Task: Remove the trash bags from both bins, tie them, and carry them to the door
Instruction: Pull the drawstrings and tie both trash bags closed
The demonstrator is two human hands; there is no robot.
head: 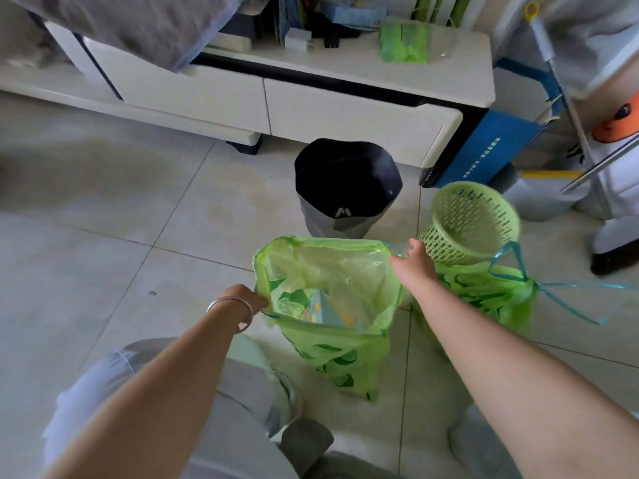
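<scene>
Spillage is risked if the open bag (328, 305), pinched at opposite rim edges by left hand (247, 300) and right hand (413, 259), is tipped before tying.

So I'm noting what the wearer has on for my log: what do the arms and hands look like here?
Both forearms are bare, with no sleeves or gloves in view. The left hand has a thin silver bangle around its wrist. The right hand shows no jewellery or watch.

White low cabinet (363, 108) with two drawers; folded green bags (404, 43) on top; blue box (491, 146) beside.
</scene>
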